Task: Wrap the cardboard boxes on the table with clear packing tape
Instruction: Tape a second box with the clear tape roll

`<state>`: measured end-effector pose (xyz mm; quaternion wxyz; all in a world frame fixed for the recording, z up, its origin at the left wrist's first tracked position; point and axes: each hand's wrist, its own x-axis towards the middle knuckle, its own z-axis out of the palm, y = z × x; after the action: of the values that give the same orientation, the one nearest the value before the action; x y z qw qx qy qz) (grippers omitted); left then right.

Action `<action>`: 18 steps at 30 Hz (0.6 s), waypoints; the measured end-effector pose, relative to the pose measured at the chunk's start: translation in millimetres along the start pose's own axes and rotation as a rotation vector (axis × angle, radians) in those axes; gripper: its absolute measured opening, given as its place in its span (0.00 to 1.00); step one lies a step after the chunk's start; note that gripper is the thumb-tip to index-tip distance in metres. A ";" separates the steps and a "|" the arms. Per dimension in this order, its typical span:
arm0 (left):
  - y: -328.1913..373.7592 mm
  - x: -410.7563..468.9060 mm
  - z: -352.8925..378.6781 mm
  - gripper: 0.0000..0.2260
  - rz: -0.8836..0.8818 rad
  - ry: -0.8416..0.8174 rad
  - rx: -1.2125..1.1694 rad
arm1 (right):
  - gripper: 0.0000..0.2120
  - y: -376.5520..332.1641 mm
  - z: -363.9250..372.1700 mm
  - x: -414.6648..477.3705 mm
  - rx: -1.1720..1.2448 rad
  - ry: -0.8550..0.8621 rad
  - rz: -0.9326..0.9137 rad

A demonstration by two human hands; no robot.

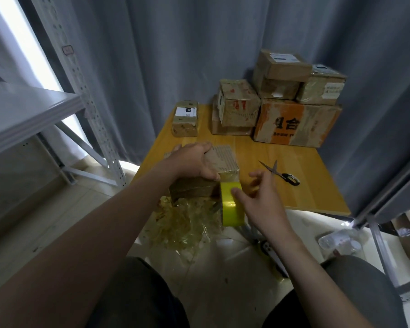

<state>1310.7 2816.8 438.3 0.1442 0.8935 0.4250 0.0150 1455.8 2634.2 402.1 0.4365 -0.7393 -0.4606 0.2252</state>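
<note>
Gripping the box (pixel 223 158) at the table's (pixel 305 181) near edge, my left hand (pixel 192 162) curls over its top; my right hand (pixel 260 202) pinches the tape roll (pixel 229 207) just beside the box, past that edge.

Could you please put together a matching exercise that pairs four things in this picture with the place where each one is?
Things:
1. tape roll
2. scissors
3. white-labelled box
4. crumpled tape

Places:
A. standing alone at the far left of the table
B. on the floor, below the table's near edge
C. in the right hand, against the held box that the left hand grips
D. lying flat on the table, to the right of both hands

Pairs: 1-C, 2-D, 3-A, 4-B.
</note>
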 end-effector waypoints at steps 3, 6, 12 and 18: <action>-1.9 3.2 2.9 0.51 -0.003 0.006 0.002 | 0.28 -20.1 -6.7 10.9 -0.198 -0.066 -0.379; -3.2 4.9 4.6 0.51 0.016 0.011 -0.002 | 0.32 -37.5 -2.2 24.9 -0.504 -0.419 -0.436; -5.6 -1.2 5.7 0.46 0.078 0.005 -0.013 | 0.36 -46.6 18.3 73.0 -0.793 -0.557 -0.336; -3.7 -2.8 3.8 0.37 0.096 0.056 -0.201 | 0.36 -53.6 30.9 115.9 -0.697 -0.509 -0.298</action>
<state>1306.7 2816.0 433.9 0.2205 0.8930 0.3821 0.0894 1462.1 2759.9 439.9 0.0621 -0.6890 -0.7027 0.1661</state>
